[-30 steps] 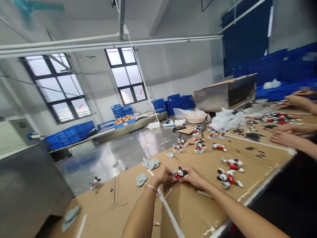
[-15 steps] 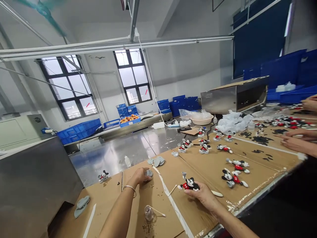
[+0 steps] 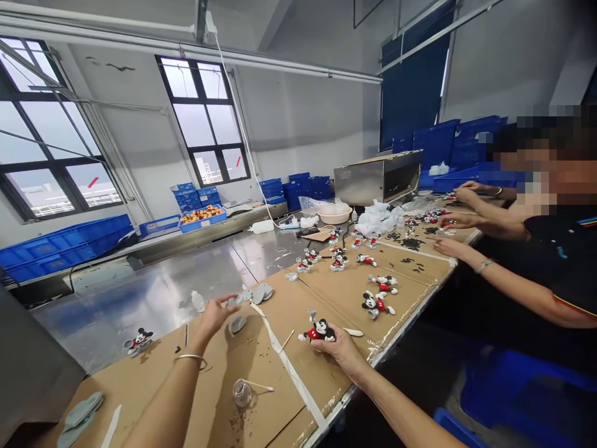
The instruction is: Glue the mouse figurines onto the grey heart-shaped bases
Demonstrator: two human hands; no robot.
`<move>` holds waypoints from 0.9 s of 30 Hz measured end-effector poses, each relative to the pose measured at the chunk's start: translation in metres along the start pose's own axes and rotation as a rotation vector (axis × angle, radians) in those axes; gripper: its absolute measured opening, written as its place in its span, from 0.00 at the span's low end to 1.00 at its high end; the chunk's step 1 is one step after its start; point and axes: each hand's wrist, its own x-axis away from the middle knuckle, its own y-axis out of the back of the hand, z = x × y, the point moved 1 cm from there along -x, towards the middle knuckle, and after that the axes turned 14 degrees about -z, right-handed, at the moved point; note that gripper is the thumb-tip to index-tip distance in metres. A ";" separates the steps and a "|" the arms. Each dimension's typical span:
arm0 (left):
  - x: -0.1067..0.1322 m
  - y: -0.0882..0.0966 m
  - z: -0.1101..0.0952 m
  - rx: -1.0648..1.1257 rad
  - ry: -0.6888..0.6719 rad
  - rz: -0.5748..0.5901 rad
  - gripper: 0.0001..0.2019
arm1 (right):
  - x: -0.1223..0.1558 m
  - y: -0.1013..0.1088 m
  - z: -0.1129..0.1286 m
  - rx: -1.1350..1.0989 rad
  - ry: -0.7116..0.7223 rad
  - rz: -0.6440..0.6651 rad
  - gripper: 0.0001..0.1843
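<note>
Nearest, one small clear jar (image 3: 242, 392) is standing on the cardboard sheet (image 3: 209, 398), a stick (image 3: 259, 386) lying beside it. Just beyond, the right hand (image 3: 342, 350) is clamping its fingers round one mouse figure (image 3: 318, 331), holding it close to the table's near edge (image 3: 401, 317). To the left, the left hand (image 3: 215, 314) is hovering with fingers pinching one grey base piece (image 3: 234, 301); a second base (image 3: 237, 323) is lying right under it, and about three more (image 3: 261, 292) are sitting just beyond. One lone figure (image 3: 138, 341) is lying far left on the steel tabletop (image 3: 153, 292), which is lying open and bare round it. Right of the hands, two loose figures (image 3: 377, 305) are lying near the edge, with about seven more (image 3: 336, 261) farther off. Far right, another person's three hands (image 3: 448, 246) are working among more figures
</note>
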 end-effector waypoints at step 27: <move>0.231 0.074 0.072 0.230 0.206 -0.041 0.13 | 0.003 0.013 -0.005 0.067 0.016 -0.048 0.32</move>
